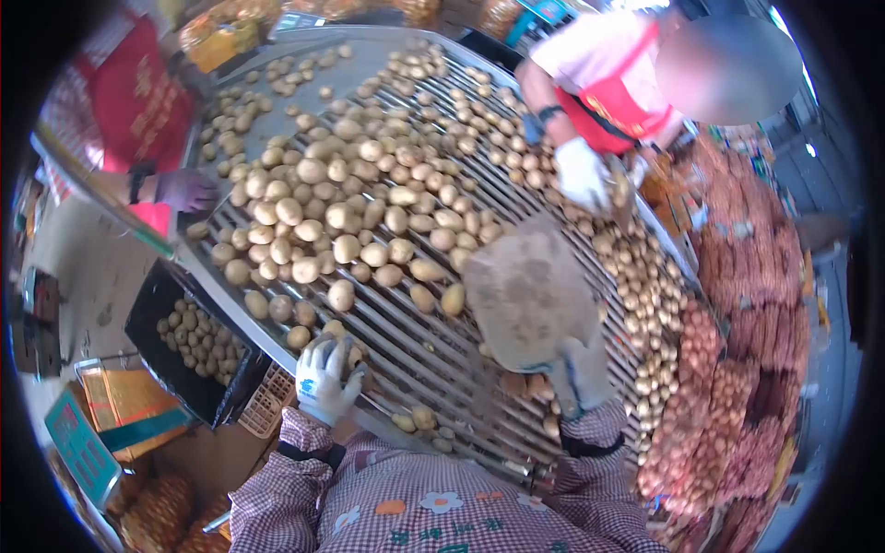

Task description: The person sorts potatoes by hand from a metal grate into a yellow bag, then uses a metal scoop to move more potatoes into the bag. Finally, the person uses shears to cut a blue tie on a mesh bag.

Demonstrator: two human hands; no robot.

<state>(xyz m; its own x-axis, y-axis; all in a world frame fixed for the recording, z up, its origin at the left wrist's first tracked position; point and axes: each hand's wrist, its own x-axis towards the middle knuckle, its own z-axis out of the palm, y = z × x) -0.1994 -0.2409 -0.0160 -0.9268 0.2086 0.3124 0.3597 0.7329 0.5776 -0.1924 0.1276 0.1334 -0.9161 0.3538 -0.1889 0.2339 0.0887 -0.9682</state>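
Honestly just right hand (584,370) gripping a dirt-smudged flat scoop (525,290), left hand (326,380) curling beside potatoes (341,296) on the slatted sorting table (398,334), can't tell if it's grasping any

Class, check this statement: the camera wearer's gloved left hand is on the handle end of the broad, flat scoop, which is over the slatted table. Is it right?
Not quite: the wrong hand is named. The head view shows the wearer's gloved right hand on the scoop, over the slatted table; the left hand is beside potatoes.
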